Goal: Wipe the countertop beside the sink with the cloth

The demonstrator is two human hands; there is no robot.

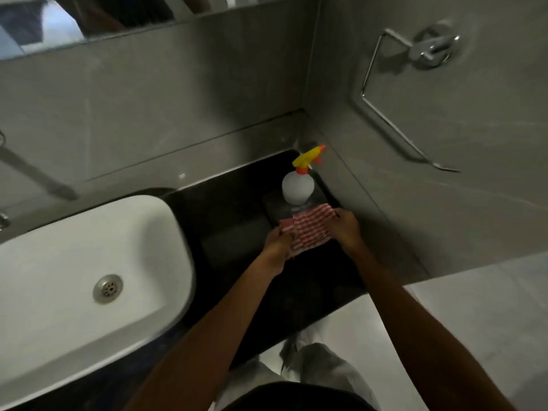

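The cloth, red-and-white striped and partly folded over itself, lay stretched between both hands over the dark table, in the stretch to the right of the sink. Whether it rested flat on the surface or was held just above it could not be told. The left hand had its grip clamped on the cloth's near-left edge, fingers curled around the fabric. The right hand had its grip pinched on the far-right corner, thumb and fingers together on the cloth. Both bare forearms reached in from the lower edge of the view.

Just beyond the cloth stood a spray bottle, white-bodied with a yellow and orange trigger head, upright near the back corner where the two tiled walls met. Its base seemed to touch or nearly touch the cloth's far edge.

To the left, the white sink sat set into the table, its metal drain showing in the basin. On the right wall hung a chrome towel ring, well apart from the hands. A mirror's lower edge ran along the top of the back wall.
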